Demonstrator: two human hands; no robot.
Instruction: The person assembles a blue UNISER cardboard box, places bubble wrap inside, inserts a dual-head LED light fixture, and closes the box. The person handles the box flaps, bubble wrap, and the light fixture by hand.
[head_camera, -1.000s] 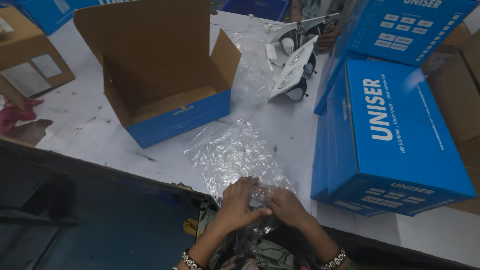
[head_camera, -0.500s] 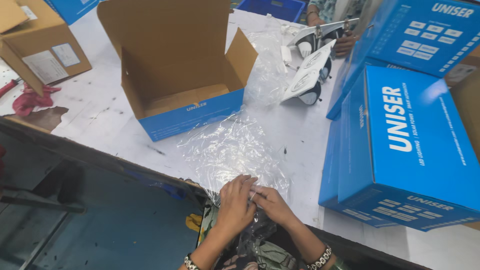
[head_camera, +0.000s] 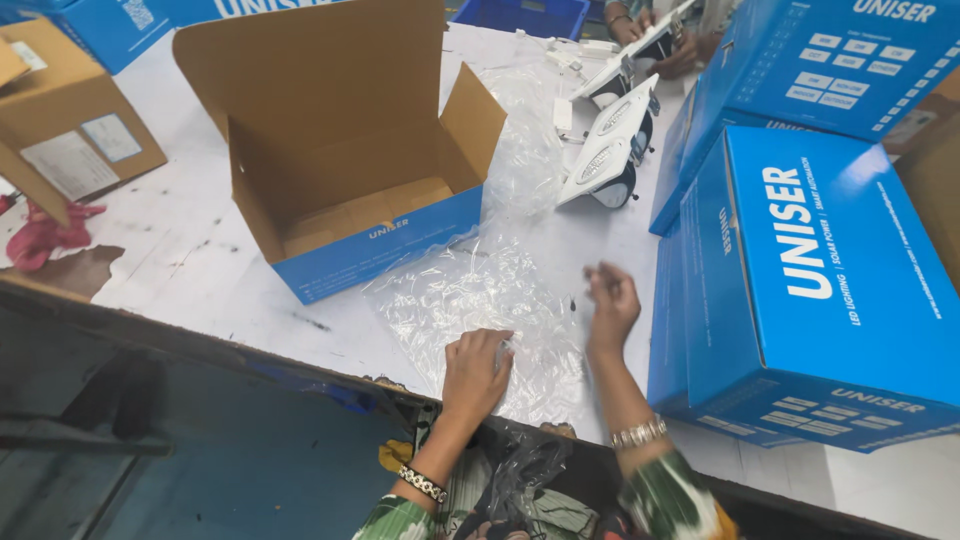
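Note:
A crinkled clear plastic bag (head_camera: 470, 300) lies flat on the white table (head_camera: 180, 250) near its front edge. My left hand (head_camera: 478, 368) presses down on the bag's near edge, fingers curled and pinching the film. My right hand (head_camera: 610, 305) is lifted just right of the bag, fingers loosely bent, with nothing in it that I can see. An open blue and brown cardboard box (head_camera: 350, 170) stands just behind the bag, empty inside.
Stacked shut blue boxes (head_camera: 810, 270) stand close on the right. Two white lamp units (head_camera: 610, 140) lie behind more clear plastic (head_camera: 525, 140). Another person's hands (head_camera: 650, 30) work at the far edge. A brown carton (head_camera: 60, 130) and a pink rag (head_camera: 45, 235) sit at left.
Both hands were together on the bag's near edge. My right hand has since let go and moved up and to the right; the left stays on the bag.

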